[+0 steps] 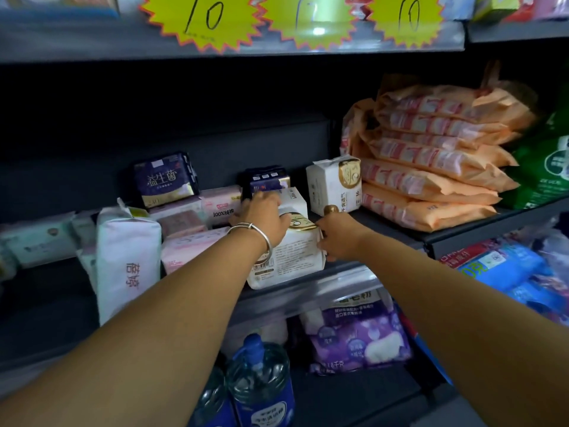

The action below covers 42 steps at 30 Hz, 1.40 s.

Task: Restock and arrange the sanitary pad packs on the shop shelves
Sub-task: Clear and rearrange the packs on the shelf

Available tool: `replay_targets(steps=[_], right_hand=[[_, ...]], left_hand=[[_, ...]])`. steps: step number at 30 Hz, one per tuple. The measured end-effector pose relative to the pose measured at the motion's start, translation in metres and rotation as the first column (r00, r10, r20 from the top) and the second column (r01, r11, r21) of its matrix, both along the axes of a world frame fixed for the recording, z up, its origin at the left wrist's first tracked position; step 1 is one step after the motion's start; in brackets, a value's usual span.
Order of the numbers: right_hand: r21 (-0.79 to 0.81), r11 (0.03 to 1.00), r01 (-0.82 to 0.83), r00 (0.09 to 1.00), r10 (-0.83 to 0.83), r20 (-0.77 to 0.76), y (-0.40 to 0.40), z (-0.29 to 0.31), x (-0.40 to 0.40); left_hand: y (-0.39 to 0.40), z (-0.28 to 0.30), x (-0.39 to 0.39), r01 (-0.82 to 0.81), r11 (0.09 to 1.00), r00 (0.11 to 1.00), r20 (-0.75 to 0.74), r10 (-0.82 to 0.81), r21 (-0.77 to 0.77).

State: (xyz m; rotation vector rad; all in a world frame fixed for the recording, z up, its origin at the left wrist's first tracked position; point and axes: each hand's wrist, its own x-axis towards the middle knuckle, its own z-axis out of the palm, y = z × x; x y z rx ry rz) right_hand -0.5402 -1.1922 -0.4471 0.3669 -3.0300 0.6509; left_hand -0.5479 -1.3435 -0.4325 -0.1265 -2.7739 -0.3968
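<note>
We were partway through the restock, by our reading of the shelf point(354, 269). Both our hands were on one white-and-gold pack point(289, 257) standing at the near edge, about the middle of the shelf. Our left hand point(261, 218), a silver bangle point(258, 232) on its wrist, lay over the pack's top left corner with the fingers curled down over it. Our right hand point(334, 237) gripped the pack's right side, fingers wrapped round the edge and the thumb raised.

Just beyond it stood more of the same brand: another white pack point(294, 200) touching behind, and an upright one point(335, 184) farther right. That little group looked like work in hand, not yet squared into a row.

To the far right, the orange packs point(431, 167) were already piled flat in a tall stack, which we judged done. The left half seemed least finished: a dark blue pack point(164, 180) sat tilted on pink packs point(200, 238) lying at odd angles, and a tall white pack point(127, 260) stood at the near left edge, leaning out. A second dark blue pack point(266, 180) stood behind our left hand.

Much of the far shelf was dark, so we could not tell what lay there. What remained, we thought, was seating this pack and straightening the left side.
</note>
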Motion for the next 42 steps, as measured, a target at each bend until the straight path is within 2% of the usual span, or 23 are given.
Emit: replay_targets(steps=[3,5,10,13,17,23,27,31,38,42], right_hand=[[-0.141,0.990,0.017,0.995,-0.002,0.101,0.006,-0.004,-0.002],[-0.171,0.985,0.037,0.995,-0.021,0.096,0.007,-0.007,-0.003],[-0.230,0.959,0.166,0.975,-0.194,-0.106,-0.006,-0.018,-0.005],[-0.327,0.916,0.230,0.937,-0.300,-0.181,0.000,-0.008,-0.004],[-0.318,0.889,0.329,0.863,-0.419,-0.280,0.036,0.012,-0.005],[-0.363,0.785,0.502,0.738,-0.607,-0.294,0.075,0.018,-0.007],[-0.342,0.768,0.542,0.727,-0.632,-0.267,0.082,0.012,-0.010],[-0.318,0.766,0.558,0.730,-0.636,-0.252,0.085,0.002,-0.019],[-0.350,0.754,0.556,0.723,-0.646,-0.244,0.090,-0.018,-0.035],[-0.403,0.739,0.540,0.725,-0.652,-0.222,0.089,-0.024,-0.039]], left_hand=[[-0.001,-0.001,-0.002,-0.100,0.995,0.993,0.059,0.101,-0.014],[-0.002,0.000,-0.003,-0.126,0.992,0.989,0.074,0.127,-0.017],[0.001,0.000,-0.009,-0.113,0.994,0.990,0.080,0.113,-0.005],[0.007,0.005,-0.013,-0.091,0.991,0.995,0.056,0.086,0.098],[0.017,0.016,-0.016,-0.115,0.973,0.993,-0.013,0.120,0.202],[0.036,0.014,-0.024,-0.207,0.972,0.977,-0.037,0.212,0.114],[0.046,0.001,-0.041,-0.248,0.969,0.969,0.015,0.248,0.005],[0.055,-0.012,-0.054,-0.289,0.957,0.956,0.036,0.290,-0.030],[0.058,-0.026,-0.075,-0.343,0.939,0.934,0.118,0.337,0.036],[0.059,-0.033,-0.080,-0.344,0.933,0.938,0.083,0.336,0.105]])
